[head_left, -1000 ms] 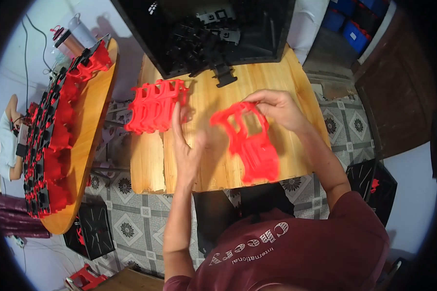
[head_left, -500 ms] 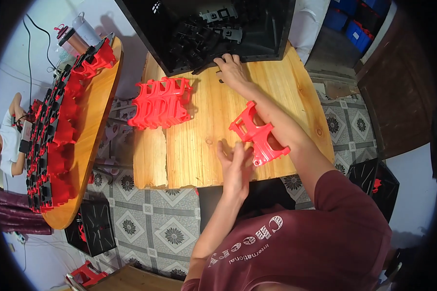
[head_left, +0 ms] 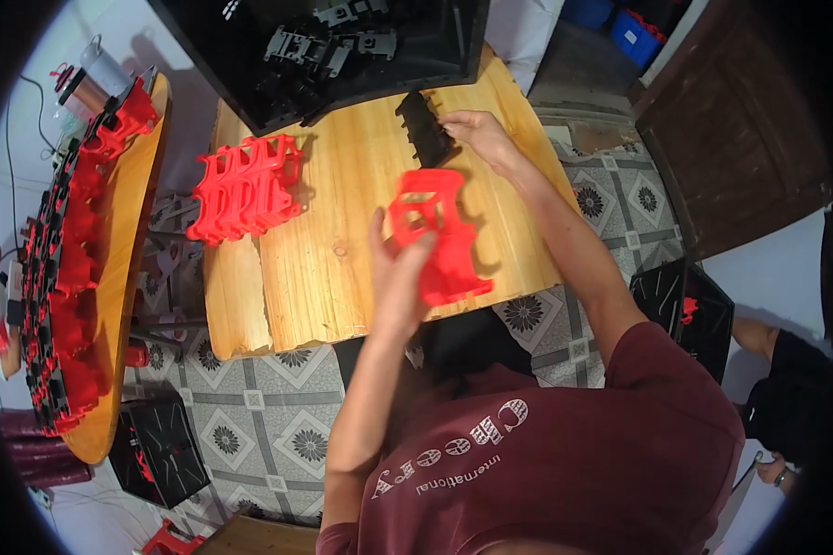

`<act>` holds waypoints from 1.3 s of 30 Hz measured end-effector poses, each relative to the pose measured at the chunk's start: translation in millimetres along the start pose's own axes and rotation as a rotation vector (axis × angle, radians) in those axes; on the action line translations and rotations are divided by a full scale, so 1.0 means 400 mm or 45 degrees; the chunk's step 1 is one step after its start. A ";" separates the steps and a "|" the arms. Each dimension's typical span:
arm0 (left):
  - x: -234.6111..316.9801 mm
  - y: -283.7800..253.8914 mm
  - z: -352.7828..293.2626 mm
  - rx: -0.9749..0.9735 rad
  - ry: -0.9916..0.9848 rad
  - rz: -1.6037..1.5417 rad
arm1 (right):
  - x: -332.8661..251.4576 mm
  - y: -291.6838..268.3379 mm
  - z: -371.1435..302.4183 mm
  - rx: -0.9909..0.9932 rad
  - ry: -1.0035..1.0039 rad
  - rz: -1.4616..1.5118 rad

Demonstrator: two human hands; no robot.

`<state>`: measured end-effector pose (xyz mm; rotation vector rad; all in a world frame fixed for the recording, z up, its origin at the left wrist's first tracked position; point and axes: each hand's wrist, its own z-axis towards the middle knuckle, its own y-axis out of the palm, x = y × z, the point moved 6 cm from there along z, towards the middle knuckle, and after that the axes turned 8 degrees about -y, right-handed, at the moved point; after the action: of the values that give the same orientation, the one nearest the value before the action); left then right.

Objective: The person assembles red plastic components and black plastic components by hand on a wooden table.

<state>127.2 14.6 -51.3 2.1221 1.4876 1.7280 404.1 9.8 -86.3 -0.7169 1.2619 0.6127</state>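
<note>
My left hand [head_left: 403, 277] grips a red plastic frame [head_left: 449, 264] with cut-out openings, holding it tilted above the near part of the wooden table. Farther off, my right hand [head_left: 479, 134] pinches the right edge of a black plastic piece [head_left: 423, 129] with small tabs along its side. The red frame and the black piece are apart, the black one lying beyond the red one. To the left on the table sits a stack of similar red frames [head_left: 248, 190].
A large black bin [head_left: 361, 92] with grey and black parts stands at the table's far edge. On the left, a second table [head_left: 125, 268] carries a long row of red and black assemblies. Black crates [head_left: 162, 449] stand on the tiled floor. Other people are at both sides.
My right hand has come away from the bin's edge with the black piece. The red frame, which lay by my right forearm, is now raised in my left hand. The view has shifted.
</note>
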 end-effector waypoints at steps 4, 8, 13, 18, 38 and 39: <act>0.007 -0.140 -0.051 -0.132 0.015 -0.233 | -0.090 -0.090 -0.030 0.233 -0.217 -0.952; 0.026 -0.161 -0.086 -0.253 0.090 -0.363 | -0.175 -0.006 0.019 -0.150 -0.768 -0.956; 0.034 -0.180 -0.075 -0.077 0.233 -0.369 | -0.102 -0.002 0.013 -0.461 -0.451 -0.990; 0.061 -0.190 -0.082 -0.098 0.280 -0.401 | -0.139 -0.050 -0.092 -0.455 -0.590 -1.009; 0.106 -0.146 -0.102 -0.090 0.561 -0.214 | -0.482 0.314 -0.480 0.084 -1.300 -0.992; 0.106 -0.144 -0.102 -0.101 0.565 -0.218 | -0.482 0.318 -0.481 0.083 -1.298 -1.026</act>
<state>56.1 53.4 -35.7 1.5850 1.5970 2.2439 149.1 -60.8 56.0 -0.6466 0.0088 0.1845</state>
